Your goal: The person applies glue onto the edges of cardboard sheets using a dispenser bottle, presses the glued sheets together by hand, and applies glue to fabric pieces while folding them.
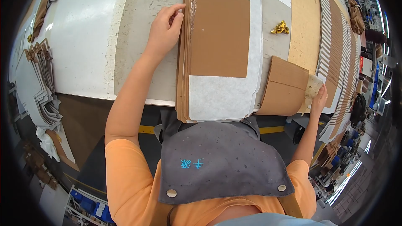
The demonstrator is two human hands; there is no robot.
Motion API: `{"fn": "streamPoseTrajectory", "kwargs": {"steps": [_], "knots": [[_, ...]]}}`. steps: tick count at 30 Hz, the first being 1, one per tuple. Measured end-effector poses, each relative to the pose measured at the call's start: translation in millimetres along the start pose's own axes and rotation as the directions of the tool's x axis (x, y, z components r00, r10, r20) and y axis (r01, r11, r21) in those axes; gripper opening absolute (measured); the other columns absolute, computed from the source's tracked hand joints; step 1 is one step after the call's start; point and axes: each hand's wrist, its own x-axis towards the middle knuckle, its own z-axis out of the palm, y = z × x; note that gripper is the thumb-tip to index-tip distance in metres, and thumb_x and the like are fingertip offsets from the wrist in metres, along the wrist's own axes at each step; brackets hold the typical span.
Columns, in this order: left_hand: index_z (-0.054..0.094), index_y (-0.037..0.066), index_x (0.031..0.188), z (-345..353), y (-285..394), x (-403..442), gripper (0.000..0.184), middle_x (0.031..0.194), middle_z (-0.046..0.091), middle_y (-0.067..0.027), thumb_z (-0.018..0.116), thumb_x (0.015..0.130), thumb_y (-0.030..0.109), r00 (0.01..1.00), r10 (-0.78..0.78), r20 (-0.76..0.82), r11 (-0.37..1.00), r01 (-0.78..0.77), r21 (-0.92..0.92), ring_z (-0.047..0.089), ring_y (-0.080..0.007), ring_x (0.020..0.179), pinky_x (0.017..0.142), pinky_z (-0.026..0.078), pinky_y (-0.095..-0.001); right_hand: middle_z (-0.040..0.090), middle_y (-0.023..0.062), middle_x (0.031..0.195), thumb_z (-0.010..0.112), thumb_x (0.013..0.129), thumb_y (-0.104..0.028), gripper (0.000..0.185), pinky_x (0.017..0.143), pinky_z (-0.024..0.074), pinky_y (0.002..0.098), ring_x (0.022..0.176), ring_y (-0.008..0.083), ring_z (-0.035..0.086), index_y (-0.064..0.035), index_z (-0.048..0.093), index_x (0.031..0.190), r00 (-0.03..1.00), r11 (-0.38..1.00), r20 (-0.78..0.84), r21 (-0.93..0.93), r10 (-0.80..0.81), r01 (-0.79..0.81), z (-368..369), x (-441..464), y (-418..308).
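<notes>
A tall stack of white panels [224,96] with brown edge strips lies in front of me, and a brown rectangular sheet [221,37] rests on top. My left hand [167,27] is at the stack's left side, its fingers curled and thumb and forefinger at the brown edge strips [183,67]. What sits between those fingertips is hard to see. My right hand [320,99] has its fingers closed on the edge of a stained pale piece [313,88]. Beside that piece, a brown cardboard piece [284,86] with a crease overhangs the table's front edge.
A crumpled gold-yellow object [280,27] lies right of the stack. Brown and striped strips [335,46] line the right side of the table. Grey-white panels [42,88] hang at the left, with a brown bundle [45,10] behind them. Shelves with blue bins [90,205] stand below left.
</notes>
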Motion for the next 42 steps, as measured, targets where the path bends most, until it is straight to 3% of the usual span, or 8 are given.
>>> {"fn": "streamPoseTrajectory", "kwargs": {"steps": [4,6,9,13,16,18,28,42], "knots": [[0.06,0.005,0.109,-1,-3,-1,0.022,0.093,0.053,-0.0014,0.05,0.091,0.011,0.996,0.064,-0.056,0.998,-0.063,0.007,0.05,-0.0094,0.083,0.078,0.041,-0.0229,0.051,0.019,0.108,0.04,0.096,-0.033,0.043,0.089,0.038,0.0373,0.103,0.0313,0.05,0.001,0.05,0.121,0.994,0.996,-0.097,-0.086,-0.043,0.034,-5,-3,-18],[0.061,0.005,0.106,-2,-10,6,0.02,0.088,0.053,-0.0034,0.051,0.089,0.01,0.977,0.167,-0.132,0.986,-0.165,0.028,0.051,-0.0118,0.077,0.071,0.043,-0.0243,0.052,0.0197,0.108,0.041,0.096,-0.03,0.041,0.089,0.0384,0.038,0.102,0.0313,0.05,0.002,0.051,0.118,0.98,0.985,-0.16,-0.14,-0.122,0.1,-7,-1,-37],[0.061,0.004,0.104,0,-15,11,0.019,0.086,0.054,-0.0048,0.052,0.088,0.01,0.952,0.24,-0.192,0.971,-0.231,0.07,0.053,-0.0133,0.074,0.068,0.045,-0.0253,0.052,0.02,0.111,0.041,0.095,-0.025,0.036,0.09,0.0389,0.0377,0.104,0.0305,0.051,0.0016,0.053,0.117,0.951,0.963,-0.154,-0.019,-0.267,0.267,0,12,-86],[0.061,0.004,0.104,-1,-16,12,0.02,0.087,0.055,-0.0055,0.051,0.088,0.01,0.943,0.269,-0.194,0.962,-0.254,0.1,0.055,-0.0143,0.076,0.069,0.046,-0.0259,0.052,0.014,0.118,0.039,0.096,-0.021,0.032,0.094,0.038,0.035,0.111,0.0277,0.049,-0.0061,0.055,0.119,0.925,0.9,0.073,0.273,-0.373,0.341,37,3,-204],[0.061,0.004,0.104,-5,-16,11,0.02,0.089,0.056,-0.0069,0.05,0.088,0.01,0.95,0.283,-0.13,0.956,-0.268,0.121,0.056,-0.0164,0.076,0.071,0.047,-0.0272,0.054,0.0138,0.11,0.044,0.094,-0.018,0.029,0.09,0.0411,0.0351,0.105,0.0264,0.051,-0.0088,0.056,0.119,0.78,0.709,0.092,0.493,-0.619,0.504,75,-9,-289],[0.06,0.005,0.108,-7,-18,11,0.022,0.092,0.056,-0.0069,0.05,0.089,0.009,0.953,0.297,-0.068,0.949,-0.286,0.136,0.056,-0.0162,0.083,0.075,0.046,-0.0265,0.054,0.0144,0.105,0.048,0.091,-0.016,0.03,0.086,0.0427,0.0365,0.1,0.0276,0.051,-0.0078,0.056,0.118,0.656,0.588,0.04,0.487,-0.753,0.645,97,-14,-333],[0.058,0.007,0.113,-3,-27,15,0.028,0.097,0.057,-0.0112,0.05,0.086,0.009,0.897,0.44,0.032,0.832,-0.421,0.362,0.053,-0.0291,0.09,0.081,0.043,-0.037,0.054,0.0196,0.094,0.046,0.089,-0.021,0.037,0.077,0.0461,0.041,0.086,0.032,0.055,-0.0011,0.051,0.119,0.664,0.684,0.183,0.305,-0.725,0.663,138,-11,-397],[0.055,0.01,0.118,1,-24,11,0.031,0.1,0.056,-0.0101,0.046,0.088,0.009,0.892,0.45,0.034,0.787,-0.415,0.458,0.052,-0.0289,0.091,0.082,0.04,-0.0393,0.053,0.0199,0.086,0.046,0.089,-0.02,0.036,0.069,0.0451,0.0396,0.077,0.0317,0.055,-0.0026,0.052,0.12,0.641,0.66,0.164,0.255,-0.75,0.706,138,-15,-398]]}}
